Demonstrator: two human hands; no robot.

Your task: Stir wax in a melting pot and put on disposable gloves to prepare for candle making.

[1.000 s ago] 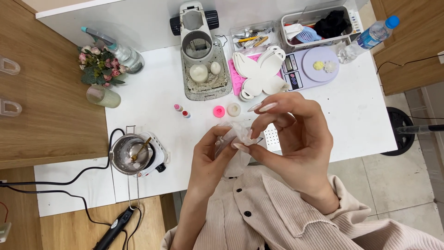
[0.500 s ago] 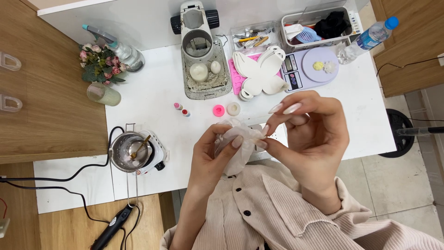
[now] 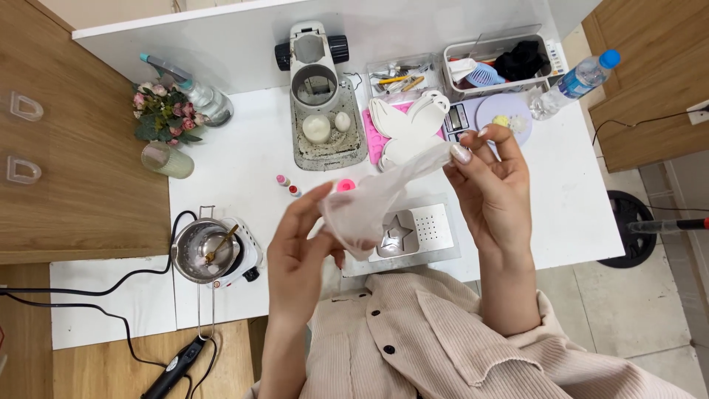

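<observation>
A thin, see-through plastic glove (image 3: 377, 198) is stretched between both hands above the white table (image 3: 244, 170). My left hand (image 3: 299, 251) pinches its lower, bunched end near my chest. My right hand (image 3: 491, 181) holds the upper end between thumb and fingertips, raised toward the right. Under the glove sits a grey tray with a star-shaped mould (image 3: 399, 235) and a perforated white plate (image 3: 432, 225).
A small pot with a spoon (image 3: 201, 251) stands on a white hotplate at the left, its cable running off the table. Behind are a white machine (image 3: 321, 96), white butterfly-shaped moulds (image 3: 410, 125), a pink mould, a scale (image 3: 502, 118), a storage bin, a water bottle (image 3: 576, 77) and flowers (image 3: 161, 111).
My hands have drawn apart, the right one rising to the right. The crumpled glove between them has been pulled out long.
</observation>
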